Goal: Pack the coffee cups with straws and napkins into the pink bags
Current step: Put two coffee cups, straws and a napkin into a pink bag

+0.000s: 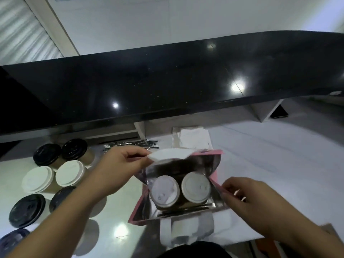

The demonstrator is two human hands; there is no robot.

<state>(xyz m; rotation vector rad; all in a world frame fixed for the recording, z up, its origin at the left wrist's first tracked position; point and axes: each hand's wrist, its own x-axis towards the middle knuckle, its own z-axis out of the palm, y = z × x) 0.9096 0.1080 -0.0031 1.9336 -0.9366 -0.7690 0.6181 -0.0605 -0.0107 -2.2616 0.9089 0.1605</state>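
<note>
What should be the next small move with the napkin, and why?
Probably lower the white napkin, which the left hand pinches over the open pink bag, and release it inside. Two white-lidded cups already stand there, and the right hand holds the bag's edge open.

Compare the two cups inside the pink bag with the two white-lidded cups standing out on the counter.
The bagged cups stand inside the pink bag, its opening held by the left hand and right hand; the counter cups stand loose among black-lidded cups. The bagged pair looks shaded, the counter pair bright. Both pairs stand upright with white lids.
</note>
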